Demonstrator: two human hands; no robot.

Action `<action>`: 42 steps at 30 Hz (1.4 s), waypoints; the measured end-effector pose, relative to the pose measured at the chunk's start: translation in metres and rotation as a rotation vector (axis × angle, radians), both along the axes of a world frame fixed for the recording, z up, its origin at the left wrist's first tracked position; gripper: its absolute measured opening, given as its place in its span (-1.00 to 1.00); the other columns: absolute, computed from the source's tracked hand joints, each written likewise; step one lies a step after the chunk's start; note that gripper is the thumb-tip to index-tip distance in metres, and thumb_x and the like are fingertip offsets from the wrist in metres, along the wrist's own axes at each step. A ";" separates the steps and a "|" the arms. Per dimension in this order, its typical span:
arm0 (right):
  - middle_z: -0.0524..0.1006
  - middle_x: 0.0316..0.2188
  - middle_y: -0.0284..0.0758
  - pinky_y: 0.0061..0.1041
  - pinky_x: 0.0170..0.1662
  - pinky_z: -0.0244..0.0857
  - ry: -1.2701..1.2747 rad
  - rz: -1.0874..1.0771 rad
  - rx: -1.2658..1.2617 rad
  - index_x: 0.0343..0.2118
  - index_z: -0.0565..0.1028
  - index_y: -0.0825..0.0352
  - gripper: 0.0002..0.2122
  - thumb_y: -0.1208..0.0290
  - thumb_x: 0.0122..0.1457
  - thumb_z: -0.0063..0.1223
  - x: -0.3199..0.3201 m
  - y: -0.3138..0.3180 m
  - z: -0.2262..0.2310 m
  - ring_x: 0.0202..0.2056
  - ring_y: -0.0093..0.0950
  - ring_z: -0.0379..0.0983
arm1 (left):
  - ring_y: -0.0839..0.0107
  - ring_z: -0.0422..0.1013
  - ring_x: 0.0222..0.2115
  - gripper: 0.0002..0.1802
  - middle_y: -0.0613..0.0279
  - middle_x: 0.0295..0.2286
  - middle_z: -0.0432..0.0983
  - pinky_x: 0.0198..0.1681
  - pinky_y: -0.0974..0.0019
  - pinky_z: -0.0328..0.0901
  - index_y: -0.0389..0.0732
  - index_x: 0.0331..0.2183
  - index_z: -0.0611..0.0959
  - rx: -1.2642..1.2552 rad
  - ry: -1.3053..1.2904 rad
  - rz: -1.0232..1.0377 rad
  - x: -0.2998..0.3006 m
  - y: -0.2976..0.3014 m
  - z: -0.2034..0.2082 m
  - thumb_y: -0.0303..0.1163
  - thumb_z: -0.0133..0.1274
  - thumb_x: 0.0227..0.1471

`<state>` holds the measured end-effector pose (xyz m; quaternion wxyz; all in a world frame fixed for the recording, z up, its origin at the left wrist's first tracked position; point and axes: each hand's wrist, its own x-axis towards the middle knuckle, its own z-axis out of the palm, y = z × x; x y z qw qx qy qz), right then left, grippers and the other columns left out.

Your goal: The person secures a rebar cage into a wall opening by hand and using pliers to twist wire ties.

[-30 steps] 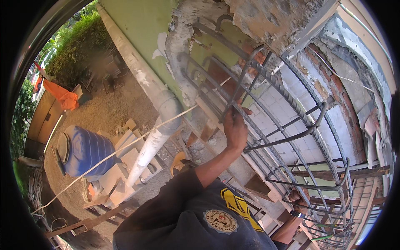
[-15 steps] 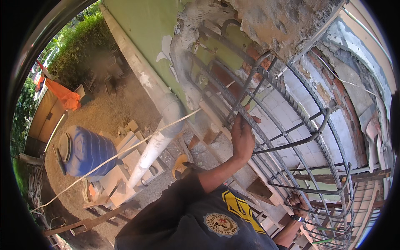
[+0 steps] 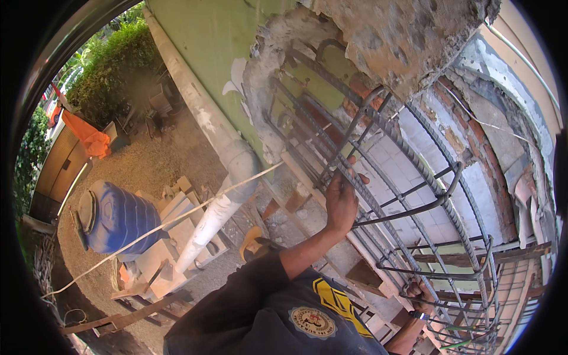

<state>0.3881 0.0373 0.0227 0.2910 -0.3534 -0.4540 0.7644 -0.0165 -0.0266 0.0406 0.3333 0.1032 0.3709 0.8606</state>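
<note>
Green wall (image 3: 204, 38), pipe (image 3: 239, 160) alongside; left hand (image 3: 342, 198) grips rebar cage (image 3: 440, 194), which crosses right hand (image 3: 420, 291) — grip unclear.

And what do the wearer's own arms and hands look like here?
The left hand is bare, with a loose, dark sleeve ending near the elbow. The right hand, partly behind bars, also looks ungloved; a dark wristband, possibly a watch, circles its wrist. The dark shirt bears yellow angular stripes and a round, pale emblem.
</note>
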 end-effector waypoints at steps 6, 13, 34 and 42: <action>0.27 -0.77 -0.42 -0.58 -0.64 -0.10 -0.076 0.064 0.004 -0.33 0.55 0.54 -0.68 0.33 -0.01 0.22 -0.003 0.005 0.006 -0.72 -0.61 0.05 | 0.77 0.21 -0.59 -0.59 0.40 -0.43 0.49 -0.63 0.63 0.05 -0.09 0.05 0.43 -0.009 -0.047 0.023 -0.003 0.006 -0.012 -0.11 -0.14 0.26; 0.31 -0.77 -0.39 -0.55 -0.62 -0.04 -0.118 -0.017 -0.005 -0.48 0.54 0.46 -0.74 0.33 -0.06 0.30 0.001 0.005 -0.014 -0.72 -0.57 0.11 | 0.79 0.06 -0.73 -0.70 0.31 -0.42 0.54 -0.72 0.60 -0.03 -0.20 -0.01 0.44 -0.130 -0.036 0.032 -0.004 -0.002 -0.014 -0.36 -0.26 0.28; 0.26 -0.78 -0.44 -0.55 -0.65 -0.03 -0.339 -0.076 -0.012 -0.47 0.50 0.36 -0.77 0.29 0.02 0.26 -0.019 0.008 -0.019 -0.74 -0.60 0.09 | 0.76 0.18 -0.70 -0.79 0.20 -0.35 0.60 -0.69 0.59 0.09 -0.13 -0.08 0.39 -0.106 0.198 -0.127 -0.006 -0.017 -0.014 -0.38 -0.25 0.27; 0.25 -0.78 -0.44 -0.54 -0.65 -0.04 -0.190 0.019 0.010 -0.52 0.48 0.33 -0.79 0.30 0.05 0.22 -0.022 0.004 -0.013 -0.74 -0.59 0.08 | 0.75 0.11 -0.76 -0.70 0.23 -0.33 0.60 -0.71 0.58 0.06 -0.26 -0.03 0.43 -0.220 0.208 -0.022 -0.020 -0.008 -0.024 -0.40 -0.26 0.26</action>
